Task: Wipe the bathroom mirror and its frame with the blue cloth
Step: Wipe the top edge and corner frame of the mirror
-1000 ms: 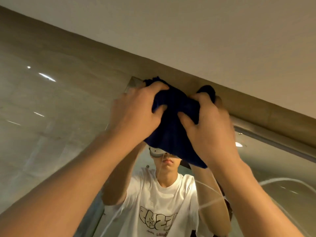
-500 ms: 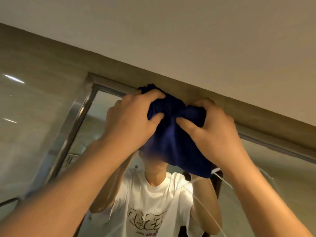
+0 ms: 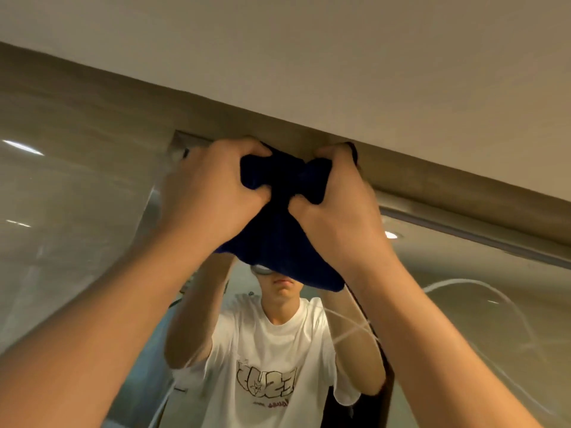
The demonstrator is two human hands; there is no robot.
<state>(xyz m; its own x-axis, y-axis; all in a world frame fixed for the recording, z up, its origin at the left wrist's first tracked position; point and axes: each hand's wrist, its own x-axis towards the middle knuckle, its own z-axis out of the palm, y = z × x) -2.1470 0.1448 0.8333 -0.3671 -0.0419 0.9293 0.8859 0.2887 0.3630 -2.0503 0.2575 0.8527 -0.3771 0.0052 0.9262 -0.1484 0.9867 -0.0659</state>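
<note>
While both arms reach up toward the ceiling line, the head view shows the cloth bunched between the two hands and pressed against the top of the mirror, close to its far left corner. The left hand has its grip closed on the left part of the cloth, fingers curled over the upper edge and thumb tucked into the folds. The right hand is clamped on the right part in the same way, its fingertips up at the frame. A loose flap of cloth hangs down below both wrists over the glass.

The step in hand looks like wiping the top rail of the frame. To do it well, I would keep the cloth folded thick under the fingertips, press it into the angle where rail meets glass, and draw it along the rail to the right in one steady pass, so that dust is carried off and not pushed into the corner. The hanging flap may smear the glass below, so gathering it up would help.

As for the room, the mirror sits flush in a glossy beige wall that shows streaks of reflected light, and a plain pale ceiling comes very close above the rail, leaving little space for the fingers. A thin white arc, perhaps a cable or a smear, shows in the glass at the right; I cannot tell which. The reflection shows a white T-shirt with a printed design.
</note>
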